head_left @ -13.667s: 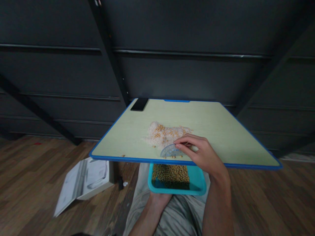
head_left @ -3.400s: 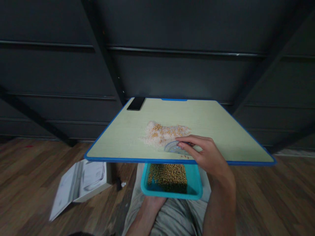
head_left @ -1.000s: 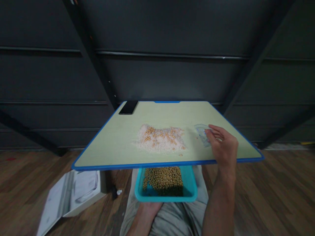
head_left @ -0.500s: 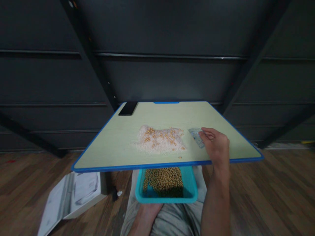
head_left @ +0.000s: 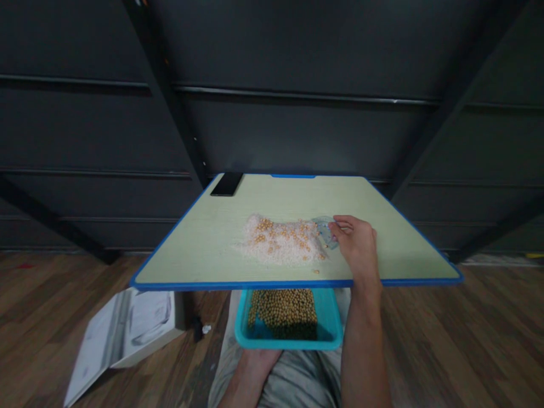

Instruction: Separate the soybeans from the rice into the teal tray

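Right hand (head_left: pixel 357 245) pinching protractor (head_left: pixel 324 229) beside grain pile (head_left: pixel 283 241), table edge (head_left: pixel 255 284) near

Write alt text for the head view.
The right hand holds a clear protractor at the edge of a rice-and-bean pile on a blue-rimmed table. The left hand holds a teal tray of beans below the near edge.
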`<state>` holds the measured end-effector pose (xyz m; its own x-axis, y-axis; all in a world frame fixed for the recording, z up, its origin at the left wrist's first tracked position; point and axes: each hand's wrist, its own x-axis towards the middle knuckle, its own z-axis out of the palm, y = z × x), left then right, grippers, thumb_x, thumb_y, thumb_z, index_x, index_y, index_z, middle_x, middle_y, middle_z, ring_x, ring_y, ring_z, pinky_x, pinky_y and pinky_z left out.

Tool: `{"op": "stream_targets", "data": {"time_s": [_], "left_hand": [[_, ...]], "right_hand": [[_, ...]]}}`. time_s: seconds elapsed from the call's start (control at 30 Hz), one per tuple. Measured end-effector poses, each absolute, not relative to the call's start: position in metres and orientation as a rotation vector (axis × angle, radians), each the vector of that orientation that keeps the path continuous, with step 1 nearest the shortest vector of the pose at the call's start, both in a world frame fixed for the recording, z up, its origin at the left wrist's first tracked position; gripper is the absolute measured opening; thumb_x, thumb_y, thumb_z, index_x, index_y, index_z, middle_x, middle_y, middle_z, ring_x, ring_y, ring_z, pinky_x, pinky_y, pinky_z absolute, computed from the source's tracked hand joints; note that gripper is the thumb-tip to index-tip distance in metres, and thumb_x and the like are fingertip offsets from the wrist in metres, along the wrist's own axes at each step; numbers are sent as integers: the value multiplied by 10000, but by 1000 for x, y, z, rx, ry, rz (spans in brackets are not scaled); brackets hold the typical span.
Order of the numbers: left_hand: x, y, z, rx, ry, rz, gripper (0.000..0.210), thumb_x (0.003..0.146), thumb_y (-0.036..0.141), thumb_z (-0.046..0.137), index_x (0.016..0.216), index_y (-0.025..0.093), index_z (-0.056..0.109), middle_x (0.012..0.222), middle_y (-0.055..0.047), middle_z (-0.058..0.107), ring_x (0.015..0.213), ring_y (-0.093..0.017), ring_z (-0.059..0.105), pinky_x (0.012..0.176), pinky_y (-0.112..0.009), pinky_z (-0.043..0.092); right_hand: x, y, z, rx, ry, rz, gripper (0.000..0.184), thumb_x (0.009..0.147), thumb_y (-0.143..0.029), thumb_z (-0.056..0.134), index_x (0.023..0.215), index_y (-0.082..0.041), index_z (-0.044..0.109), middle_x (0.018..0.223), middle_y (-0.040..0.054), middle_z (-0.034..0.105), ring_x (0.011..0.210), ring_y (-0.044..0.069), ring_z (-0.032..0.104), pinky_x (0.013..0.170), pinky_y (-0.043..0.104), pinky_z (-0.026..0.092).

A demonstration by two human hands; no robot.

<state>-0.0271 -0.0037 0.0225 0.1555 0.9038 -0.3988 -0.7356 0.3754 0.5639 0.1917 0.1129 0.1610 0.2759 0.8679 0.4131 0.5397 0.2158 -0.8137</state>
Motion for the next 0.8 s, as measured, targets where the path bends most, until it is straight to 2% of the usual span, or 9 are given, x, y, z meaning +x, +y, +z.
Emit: {"op": "stream_targets", "data": {"time_s": [0.07, 0.17, 0.3, 0.47, 0.67, 0.8], "left_hand": [[-27, -3, 15, 422, 856, 1169, 509, 656, 617, 681, 1085, 351, 742, 1249, -2, 772, 1441, -333, 479, 1272, -458, 250], [-25, -3, 4, 646, 1003, 1106, 448, 759, 636, 590, 1099, 383, 736, 1232, 5, 777, 1411, -330, 517, 1231, -479, 334], [-25, -2, -5, 754, 1127, 1061, 448, 785, 630, 614, 1141, 382, 728, 1251, -3, 770, 1384, -345, 543, 1214, -496, 362], [-27, 0, -3, 916, 1302, 1003, 472, 912, 627, 507, 1199, 309, 705, 1357, -67, 711, 1341, -310, 583, 1207, -557, 362], [-30, -6, 7, 1091, 1450, 985, 450, 910, 537, 615, 1238, 232, 665, 1413, -106, 643, 1351, -315, 554, 1151, -587, 406], [-33, -13, 15, 1140, 1470, 1019, 424, 974, 525, 503, 1245, 243, 667, 1447, -91, 618, 1386, -308, 521, 1165, -568, 390]], "right_hand": [[187, 112, 162, -1430, -1405, 418, 389, 824, -366, 685, 1075, -80, 768, 921, 185, 801, 767, 291, 766, 726, 411, 615], [180, 111, 162, -1401, -1416, 460, 383, 831, -372, 679, 1071, -86, 765, 870, 165, 801, 710, 271, 761, 671, 381, 615], [175, 111, 162, -1375, -1411, 491, 371, 839, -380, 675, 1070, -104, 762, 876, 153, 806, 703, 263, 764, 655, 371, 617], [169, 108, 170, -1326, -1403, 531, 329, 848, -336, 678, 1068, -106, 764, 875, 144, 811, 702, 250, 764, 698, 378, 625], [157, 103, 179, -1294, -1464, 486, 246, 856, -285, 702, 1044, -150, 784, 966, 134, 817, 819, 256, 770, 773, 394, 619], [154, 100, 182, -1279, -1511, 491, 239, 863, -276, 707, 1061, -169, 788, 957, 121, 819, 814, 247, 765, 767, 391, 613]]}}
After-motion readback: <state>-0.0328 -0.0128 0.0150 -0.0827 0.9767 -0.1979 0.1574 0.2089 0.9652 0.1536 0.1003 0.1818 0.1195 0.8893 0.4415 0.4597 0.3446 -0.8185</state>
